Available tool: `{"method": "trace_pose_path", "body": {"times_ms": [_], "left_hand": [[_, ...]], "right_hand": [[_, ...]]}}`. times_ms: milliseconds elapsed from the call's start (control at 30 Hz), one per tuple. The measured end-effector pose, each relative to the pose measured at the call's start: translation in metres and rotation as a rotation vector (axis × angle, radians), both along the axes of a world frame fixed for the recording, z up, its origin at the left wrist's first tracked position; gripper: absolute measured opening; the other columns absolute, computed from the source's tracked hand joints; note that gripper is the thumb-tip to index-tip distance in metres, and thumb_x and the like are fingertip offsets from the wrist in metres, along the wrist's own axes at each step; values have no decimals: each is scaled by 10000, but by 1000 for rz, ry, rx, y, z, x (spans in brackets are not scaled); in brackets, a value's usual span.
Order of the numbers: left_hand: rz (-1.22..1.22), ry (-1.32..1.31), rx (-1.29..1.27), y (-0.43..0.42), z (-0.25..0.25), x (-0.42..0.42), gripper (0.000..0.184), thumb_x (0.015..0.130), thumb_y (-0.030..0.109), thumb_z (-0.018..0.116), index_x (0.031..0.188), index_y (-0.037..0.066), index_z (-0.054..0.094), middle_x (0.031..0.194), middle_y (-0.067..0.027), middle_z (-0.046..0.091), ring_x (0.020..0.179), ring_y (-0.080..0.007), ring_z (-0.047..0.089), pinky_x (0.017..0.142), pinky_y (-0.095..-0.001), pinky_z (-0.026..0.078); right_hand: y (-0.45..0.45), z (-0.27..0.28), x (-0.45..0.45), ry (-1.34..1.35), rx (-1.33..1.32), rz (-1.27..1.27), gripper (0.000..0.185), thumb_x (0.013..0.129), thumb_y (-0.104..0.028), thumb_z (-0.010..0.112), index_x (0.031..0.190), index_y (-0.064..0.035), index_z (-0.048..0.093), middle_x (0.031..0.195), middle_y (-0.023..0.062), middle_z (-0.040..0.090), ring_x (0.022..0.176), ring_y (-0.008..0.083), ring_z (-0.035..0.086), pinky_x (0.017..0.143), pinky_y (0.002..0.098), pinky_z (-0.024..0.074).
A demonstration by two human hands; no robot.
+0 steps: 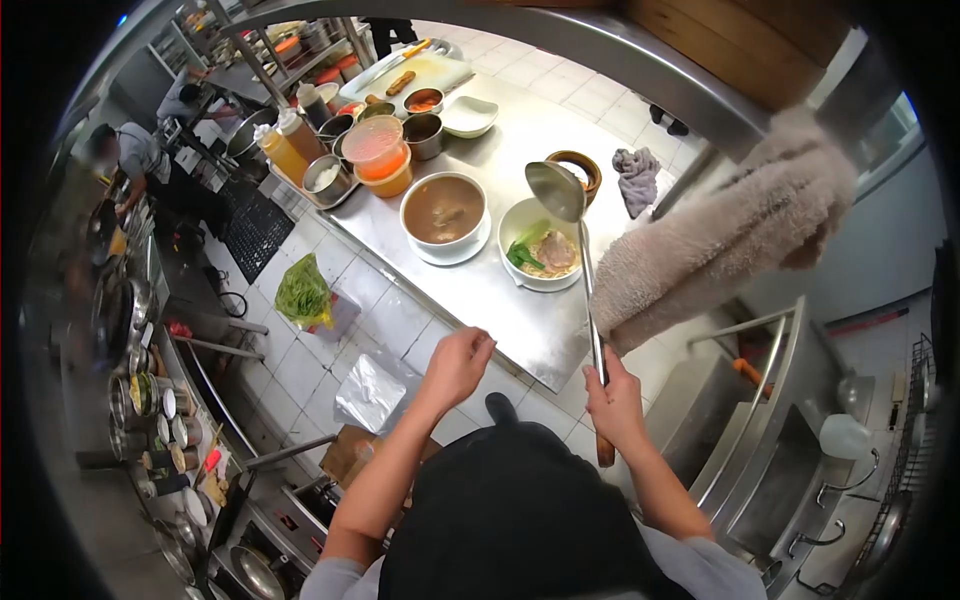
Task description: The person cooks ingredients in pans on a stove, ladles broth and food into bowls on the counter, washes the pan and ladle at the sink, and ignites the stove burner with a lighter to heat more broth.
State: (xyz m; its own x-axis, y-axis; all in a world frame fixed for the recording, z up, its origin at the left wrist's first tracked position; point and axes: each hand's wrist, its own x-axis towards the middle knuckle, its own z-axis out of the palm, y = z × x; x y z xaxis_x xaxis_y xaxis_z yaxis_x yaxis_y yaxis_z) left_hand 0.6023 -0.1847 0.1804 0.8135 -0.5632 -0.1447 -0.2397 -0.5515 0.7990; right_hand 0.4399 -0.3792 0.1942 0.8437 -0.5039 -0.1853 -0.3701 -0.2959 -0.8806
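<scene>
My right hand [616, 402] is wrapped round the wooden handle of a long metal ladle [556, 190]. The ladle's bowl hangs over the far right side of a white bowl [540, 278] that holds noodles, green leaves and a slice of meat. A brown-rimmed pot [592, 172] stands just behind, partly covered by the ladle. My left hand [461, 368] is held in the air near the table's front edge, its fingers curled together; whether anything small is between them is hidden. Beyond it, a large bowl of brown broth [443, 208] rests on a white plate [452, 256].
Sauce bottles [285, 155], an orange tub [384, 180] and metal pots stand at the metal table's [530, 350] left. A towel [720, 230] hangs at right. Bagged greens [303, 292] are beyond the left edge. A person [145, 160] works at far left.
</scene>
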Motion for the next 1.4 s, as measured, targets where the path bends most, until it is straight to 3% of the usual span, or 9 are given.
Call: {"method": "trace_pose_path", "body": {"times_ms": [167, 267, 333, 533, 767, 933, 1067, 1200, 1400], "left_hand": [[-98, -247, 11, -95, -11, 63, 222, 864, 195, 561, 874, -11, 644, 852, -219, 633, 833, -385, 602, 753, -460, 472], [-147, -262, 116, -150, -22, 93, 287, 867, 256, 570, 920, -12, 659, 875, -241, 631, 860, -382, 615, 750, -448, 489], [-143, -281, 364, -178, -41, 107, 299, 838, 272, 570, 952, 12, 664, 974, -217, 642, 906, -357, 632, 796, -437, 505], [-191, -212, 485, -206, -61, 122, 369, 799, 313, 615, 1012, 14, 649, 1117, -204, 601, 1015, -313, 608, 830, -410, 507], [-131, -575, 390, -214, -69, 104, 351, 796, 332, 626, 992, 41, 629, 985, -185, 639, 956, -312, 617, 857, -418, 481], [-86, -189, 5, -201, -59, 106, 350, 768, 350, 664, 885, 25, 608, 815, -191, 648, 756, -349, 633, 713, -453, 493], [169, 72, -416, -161, -6, 129, 382, 652, 253, 801, 804, -25, 588, 730, -142, 634, 631, -214, 614, 580, -333, 495], [150, -43, -387, -112, 33, 158, 370, 644, 183, 818, 840, -15, 573, 718, -66, 591, 649, -121, 554, 566, -279, 458], [259, -526, -174, -23, 38, 153, 388, 711, 242, 770, 935, -16, 586, 808, -129, 602, 721, -273, 579, 674, -360, 478]], "right_hand": [[-7, 11, -2, -38, -156, -37, 332, 901, -149, 560, 1192, 5, 520, 593, 81, 569, 505, 145, 588, 475, 301, 451], [-5, 8, 0, -35, 105, -119, 303, 917, -137, 552, 1183, 3, 517, 613, 64, 547, 491, 109, 550, 457, 269, 440], [-3, 8, 4, -148, 511, -183, 352, 944, -143, 528, 1268, -19, 471, 671, 2, 502, 460, 60, 457, 408, 213, 404], [1, 13, 4, -148, 563, -232, 301, 955, -134, 505, 1227, -11, 468, 678, 12, 496, 464, 55, 452, 406, 210, 407], [-2, 8, 3, -178, 515, -239, 328, 952, -138, 511, 1249, -9, 462, 679, 14, 497, 462, 54, 449, 409, 208, 403], [-5, 8, 8, -198, 470, -220, 311, 950, -135, 512, 1234, -16, 476, 679, 14, 498, 456, 55, 448, 406, 207, 404], [-10, 10, 8, -140, 505, -196, 282, 948, -127, 506, 1209, -22, 489, 676, 16, 494, 443, 64, 442, 391, 217, 402], [-19, 41, 2, -14, 817, -88, 228, 952, -134, 489, 1169, -71, 520, 676, 19, 491, 431, 88, 445, 389, 233, 388], [1, 73, 6, 170, 1002, 211, 353, 963, -207, 484, 1267, -29, 475, 667, 25, 460, 432, 76, 409, 395, 226, 373]]}}
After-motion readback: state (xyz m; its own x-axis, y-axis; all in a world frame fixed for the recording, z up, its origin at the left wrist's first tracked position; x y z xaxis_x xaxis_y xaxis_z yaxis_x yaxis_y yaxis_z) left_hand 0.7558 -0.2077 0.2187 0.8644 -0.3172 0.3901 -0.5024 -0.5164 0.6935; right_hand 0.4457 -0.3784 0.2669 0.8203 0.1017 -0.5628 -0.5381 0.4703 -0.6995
